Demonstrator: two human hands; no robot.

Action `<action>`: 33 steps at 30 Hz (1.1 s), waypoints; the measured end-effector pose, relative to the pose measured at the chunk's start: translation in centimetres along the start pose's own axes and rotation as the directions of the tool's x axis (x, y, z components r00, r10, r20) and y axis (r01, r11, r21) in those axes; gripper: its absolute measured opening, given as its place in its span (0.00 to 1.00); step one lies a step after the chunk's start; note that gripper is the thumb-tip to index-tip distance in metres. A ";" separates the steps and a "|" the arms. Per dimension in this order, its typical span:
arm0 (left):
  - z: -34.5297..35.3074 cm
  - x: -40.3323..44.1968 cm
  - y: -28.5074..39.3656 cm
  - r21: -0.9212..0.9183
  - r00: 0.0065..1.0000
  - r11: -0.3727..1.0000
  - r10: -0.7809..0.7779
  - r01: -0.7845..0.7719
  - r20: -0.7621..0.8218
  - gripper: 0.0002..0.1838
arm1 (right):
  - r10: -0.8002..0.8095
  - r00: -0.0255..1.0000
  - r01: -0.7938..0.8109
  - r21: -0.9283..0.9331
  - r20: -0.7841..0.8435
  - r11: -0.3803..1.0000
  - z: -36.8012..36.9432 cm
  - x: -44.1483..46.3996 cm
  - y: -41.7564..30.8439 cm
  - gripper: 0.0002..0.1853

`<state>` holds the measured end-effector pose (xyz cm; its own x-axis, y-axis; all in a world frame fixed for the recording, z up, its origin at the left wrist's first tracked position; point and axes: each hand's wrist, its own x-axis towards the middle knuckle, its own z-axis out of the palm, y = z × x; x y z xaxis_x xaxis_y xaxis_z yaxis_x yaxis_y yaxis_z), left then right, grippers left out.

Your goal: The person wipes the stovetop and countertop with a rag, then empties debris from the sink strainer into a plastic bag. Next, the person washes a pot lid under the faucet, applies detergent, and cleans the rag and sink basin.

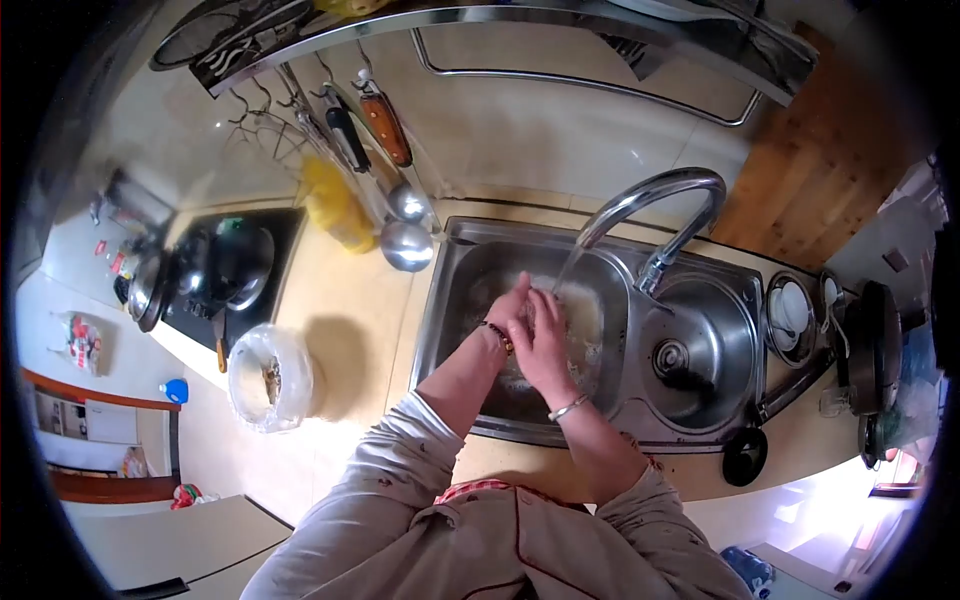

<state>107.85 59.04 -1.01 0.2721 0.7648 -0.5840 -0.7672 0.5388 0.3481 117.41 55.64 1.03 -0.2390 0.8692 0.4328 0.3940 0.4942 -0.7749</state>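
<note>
My left hand (508, 309), with a beaded bracelet at its wrist, is over the left basin of the steel sink (436, 330). Its visible fingers point forward, and part of it is hidden by the other hand. Against it lies my right hand (543, 348), its fingers stretched out, with a silver bangle (568, 407) on that wrist. No object shows in either hand. From the curved faucet (655, 190) a thin stream of water falls beside my fingertips. Cloudy, whitish water (585, 325) lies in the basin below; whatever is under it cannot be made out.
Ladles (407, 246) and other utensils hang from the rack at the back. To the left are a wok (228, 262) on the stove and a bin with a plastic liner (300, 375). Bowls (790, 308) stand right of the sink, near a black round item (744, 457).
</note>
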 end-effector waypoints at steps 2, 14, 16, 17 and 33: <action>-0.6 0.7 -0.7 -0.079 1.000 0.997 0.018 -0.018 -0.008 0.25 | 0.014 1.000 -0.018 -0.268 -0.020 0.963 0.2 -0.2 0.9 0.19; -1.2 4.0 -0.7 0.846 0.840 0.460 0.542 -0.268 -0.028 0.12 | 0.352 0.935 -0.348 -0.075 0.048 0.934 0.0 3.1 4.8 0.20; -2.0 4.8 -1.7 0.795 0.797 0.540 0.592 -0.278 -0.123 0.13 | 0.310 0.950 -0.309 -0.041 0.044 0.950 0.0 3.1 6.4 0.21; -1.3 4.0 -2.0 0.896 0.745 0.363 0.664 -0.255 -0.056 0.14 | 0.571 0.799 -0.594 0.093 0.191 0.799 -0.7 3.3 6.2 0.21; 1.2 0.8 0.7 0.049 0.914 0.999 0.000 -0.022 0.407 0.19 | 0.183 0.981 -0.194 -0.230 -0.069 0.954 -1.2 2.5 0.8 0.18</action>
<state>108.21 60.51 -0.37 0.4851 0.8422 -0.2353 -0.7434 0.5389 0.3962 118.13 58.24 2.06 -0.1015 0.9438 0.3145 0.6265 0.3062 -0.7168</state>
